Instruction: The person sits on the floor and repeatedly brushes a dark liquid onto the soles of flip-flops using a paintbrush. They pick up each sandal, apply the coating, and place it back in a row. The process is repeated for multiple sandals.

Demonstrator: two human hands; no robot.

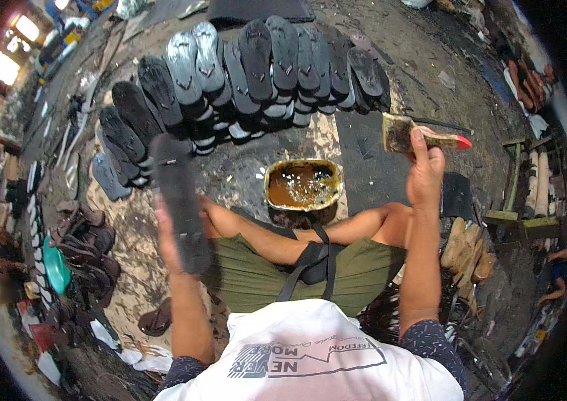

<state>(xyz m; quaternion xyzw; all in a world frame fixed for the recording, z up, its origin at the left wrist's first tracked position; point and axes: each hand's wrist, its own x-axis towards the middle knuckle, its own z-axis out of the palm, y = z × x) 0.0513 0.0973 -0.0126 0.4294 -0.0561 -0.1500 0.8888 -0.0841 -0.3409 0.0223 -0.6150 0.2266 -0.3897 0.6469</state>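
My left hand (167,235) is closed on a long black sandal sole (180,200), held upright on the left with one broad face toward me. Small slots and light marks show along that face. My right hand (425,174) grips a flat paintbrush (440,139) by its red-tipped handle, at the right and raised. The brush's wide, stained bristle end points left, well apart from the sole. Between the hands, in front of my crossed legs, sits a tub (267,184) with a yellowish, crusted rim and glossy brown liquid in it.
Beyond the tub, stacked black flip-flops (255,60) form a curved row. Dark straps or sandal pieces (83,244) lie heaped at left beside a green basin (57,264). Foot-shaped wooden blocks (465,250) lie at right, near a wooden bench (531,227). Another person (3,250) sits far left.
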